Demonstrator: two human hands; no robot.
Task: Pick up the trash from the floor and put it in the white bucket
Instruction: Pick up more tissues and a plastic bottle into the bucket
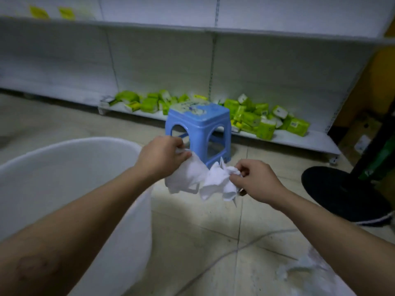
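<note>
Crumpled white tissue paper [203,178] hangs in the air between both hands, just right of the white bucket [70,146]. My left hand [162,154] pinches its upper left end beside the bucket's right rim. At its right end, my right hand [256,180] is closed on the bunched paper. The bucket is large and fills the lower left; my left forearm crosses over it. More crumpled white paper [303,268] lies on the tiled floor at the lower right.
A blue plastic stool [198,122] stands just beyond the hands. Behind it, a low white shelf [299,139] carries several green packets [265,120]. A black round base [342,193] sits on the floor at right. A thin cable [235,251] runs across the tiles.
</note>
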